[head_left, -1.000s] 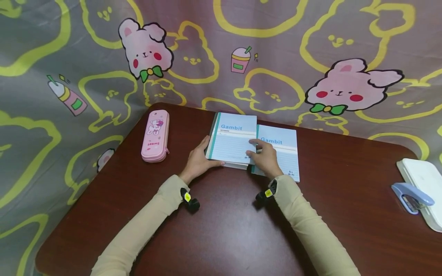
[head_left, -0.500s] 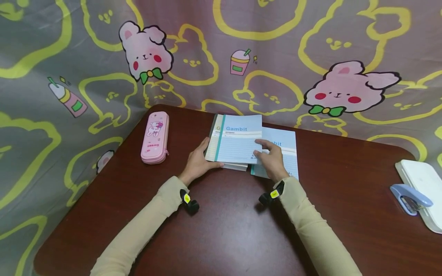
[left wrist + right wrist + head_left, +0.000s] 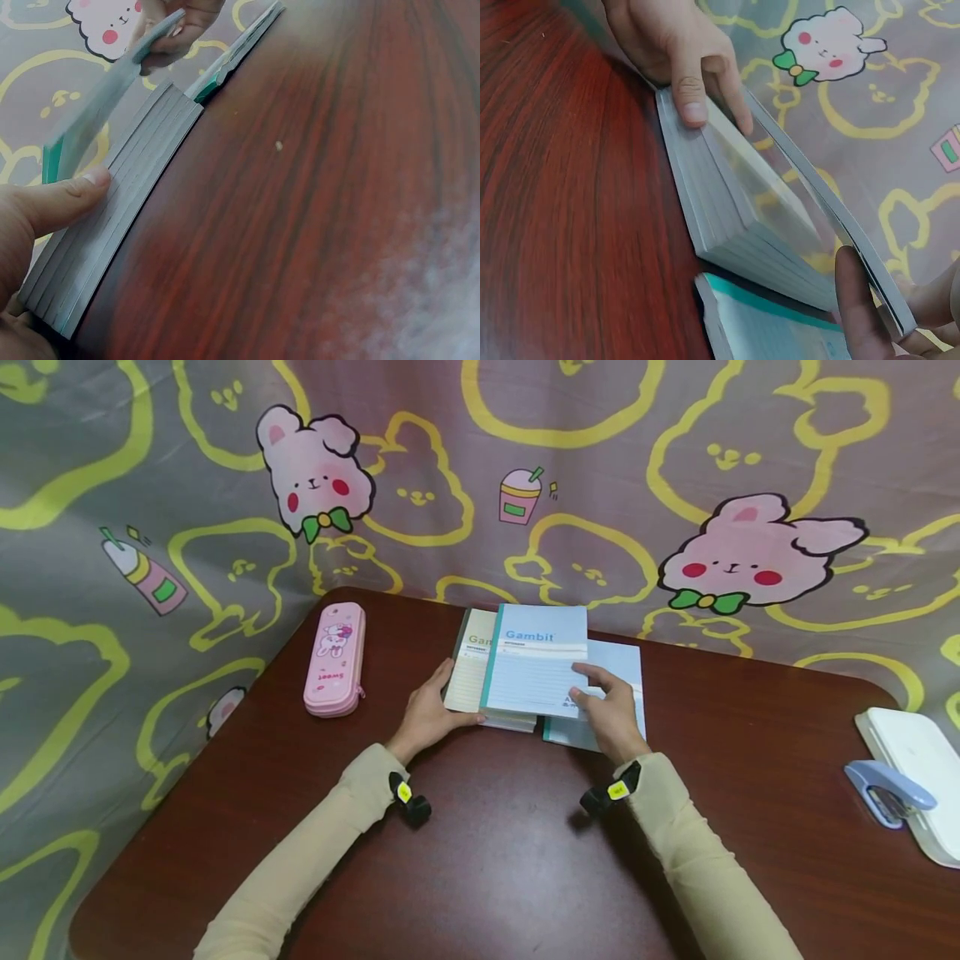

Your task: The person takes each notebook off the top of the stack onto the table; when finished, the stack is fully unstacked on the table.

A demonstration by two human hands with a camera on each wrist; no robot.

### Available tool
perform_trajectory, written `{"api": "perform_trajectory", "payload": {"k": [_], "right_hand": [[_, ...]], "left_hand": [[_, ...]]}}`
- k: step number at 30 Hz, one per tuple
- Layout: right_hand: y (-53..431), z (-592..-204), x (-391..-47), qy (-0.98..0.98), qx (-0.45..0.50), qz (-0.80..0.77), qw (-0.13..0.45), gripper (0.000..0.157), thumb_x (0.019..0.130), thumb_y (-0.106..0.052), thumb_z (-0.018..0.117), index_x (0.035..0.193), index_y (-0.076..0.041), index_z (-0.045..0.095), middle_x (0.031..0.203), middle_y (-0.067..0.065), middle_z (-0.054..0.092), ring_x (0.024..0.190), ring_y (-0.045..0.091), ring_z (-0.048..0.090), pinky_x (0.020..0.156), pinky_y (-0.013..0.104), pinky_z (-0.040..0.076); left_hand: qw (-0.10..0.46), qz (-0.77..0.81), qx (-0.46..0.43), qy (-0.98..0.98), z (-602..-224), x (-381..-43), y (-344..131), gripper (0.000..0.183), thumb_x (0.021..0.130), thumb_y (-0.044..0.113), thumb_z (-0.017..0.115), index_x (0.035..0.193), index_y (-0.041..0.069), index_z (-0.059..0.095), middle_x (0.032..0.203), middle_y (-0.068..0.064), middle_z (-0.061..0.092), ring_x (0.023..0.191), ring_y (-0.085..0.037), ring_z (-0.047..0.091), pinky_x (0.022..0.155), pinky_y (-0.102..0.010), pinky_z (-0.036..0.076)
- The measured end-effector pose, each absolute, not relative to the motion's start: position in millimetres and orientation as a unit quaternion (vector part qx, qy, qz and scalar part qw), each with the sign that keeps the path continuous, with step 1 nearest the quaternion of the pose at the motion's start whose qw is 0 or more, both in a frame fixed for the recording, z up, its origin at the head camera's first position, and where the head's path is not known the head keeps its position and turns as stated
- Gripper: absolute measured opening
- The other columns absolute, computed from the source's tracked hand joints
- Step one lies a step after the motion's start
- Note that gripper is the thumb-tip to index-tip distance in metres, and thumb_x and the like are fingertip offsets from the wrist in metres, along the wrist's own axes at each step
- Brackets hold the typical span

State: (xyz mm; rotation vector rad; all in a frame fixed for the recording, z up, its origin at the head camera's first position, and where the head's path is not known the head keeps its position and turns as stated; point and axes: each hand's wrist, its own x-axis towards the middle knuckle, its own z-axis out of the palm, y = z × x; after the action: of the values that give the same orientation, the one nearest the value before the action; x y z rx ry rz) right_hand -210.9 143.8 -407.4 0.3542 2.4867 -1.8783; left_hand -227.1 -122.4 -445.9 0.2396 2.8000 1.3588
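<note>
My right hand (image 3: 611, 714) pinches a light blue "Gambit" notebook (image 3: 536, 672) by its right edge, thumb on top in the head view. The notebook is raised off a stack of notebooks, tilted, as the right wrist view shows a gap beneath its cover (image 3: 821, 187). A cream notebook (image 3: 463, 681) tops that stack. Around the stack's near left corner lies my left hand (image 3: 427, 714), its thumb against the page edges (image 3: 131, 202). Another blue notebook (image 3: 624, 664) lies flat on the table at right, partly hidden by the right hand and raised notebook.
A pink pencil case (image 3: 335, 660) lies at the left on the brown table (image 3: 480, 860). At the far right a blue stapler (image 3: 892, 789) sits against a white case (image 3: 918, 760). A patterned curtain (image 3: 450, 460) stands behind the table's back edge.
My right hand has drawn the top blue notebook rightward and up, uncovering the cream one beneath. It now overlaps more of the flat blue notebook. My left hand has stayed at the stack.
</note>
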Motion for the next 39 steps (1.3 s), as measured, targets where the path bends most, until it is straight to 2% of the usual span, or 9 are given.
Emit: {"api": "perform_trajectory", "payload": {"k": [7,14,17,24,31,39], "right_hand": [[163.6,-400.5,-202.7,0.79,0.136,-0.598,-0.003,0.042,0.093,-0.004,0.06,0.134,-0.012,0.058,0.133,0.016,0.048,0.12,0.023,0.037,0.083,0.029,0.035],[183.4,-396.1,-194.4,0.788,0.154,-0.596,0.006,0.043,0.095,-0.008,0.058,0.137,-0.016,0.055,0.14,0.014,0.044,0.126,0.022,0.032,0.098,0.036,0.031],[191.6,-394.5,-190.3,0.785,0.156,-0.6,0.014,0.044,0.096,-0.011,0.057,0.14,-0.018,0.053,0.144,0.013,0.041,0.127,0.022,0.031,0.101,0.039,0.031],[213.8,-392.7,-179.2,0.798,0.162,-0.581,0.021,0.045,0.099,-0.018,0.054,0.143,-0.024,0.048,0.14,0.011,0.039,0.12,0.022,0.038,0.089,0.027,0.039],[238.4,-391.7,-165.8,0.81,0.155,-0.565,0.012,0.047,0.099,-0.021,0.055,0.145,-0.023,0.046,0.124,0.004,0.043,0.109,0.02,0.048,0.075,0.013,0.046],[253.7,-392.8,-157.5,0.812,0.167,-0.559,0.007,0.048,0.098,-0.023,0.055,0.145,-0.022,0.046,0.118,-0.001,0.044,0.103,0.016,0.054,0.073,0.013,0.048]], "left_hand": [[0.005,0.434,0.077,0.897,-445.4,-226.4,-122.3,0.115,0.066,0.036,0.089,0.153,0.003,0.022,0.16,-0.012,0.024,0.145,-0.027,0.028,0.116,-0.043,0.031],[0.007,0.434,0.079,0.898,-444.8,-226.4,-121.9,0.115,0.066,0.035,0.089,0.153,0.004,0.022,0.16,-0.013,0.024,0.146,-0.026,0.027,0.117,-0.042,0.03],[0.007,0.434,0.078,0.898,-444.5,-226.5,-121.9,0.115,0.066,0.035,0.089,0.153,0.004,0.022,0.16,-0.013,0.024,0.146,-0.026,0.027,0.117,-0.042,0.03],[0.009,0.437,0.075,0.896,-444.6,-225.9,-122.0,0.114,0.066,0.035,0.09,0.153,0.004,0.023,0.16,-0.011,0.025,0.146,-0.025,0.027,0.118,-0.041,0.028],[0.008,0.441,0.077,0.894,-444.6,-226.1,-121.8,0.114,0.066,0.035,0.09,0.153,0.003,0.022,0.16,-0.012,0.024,0.146,-0.025,0.026,0.118,-0.041,0.028],[0.008,0.436,0.078,0.897,-445.1,-226.5,-121.7,0.115,0.066,0.036,0.089,0.153,0.003,0.022,0.16,-0.013,0.024,0.147,-0.026,0.026,0.118,-0.042,0.028]]}}
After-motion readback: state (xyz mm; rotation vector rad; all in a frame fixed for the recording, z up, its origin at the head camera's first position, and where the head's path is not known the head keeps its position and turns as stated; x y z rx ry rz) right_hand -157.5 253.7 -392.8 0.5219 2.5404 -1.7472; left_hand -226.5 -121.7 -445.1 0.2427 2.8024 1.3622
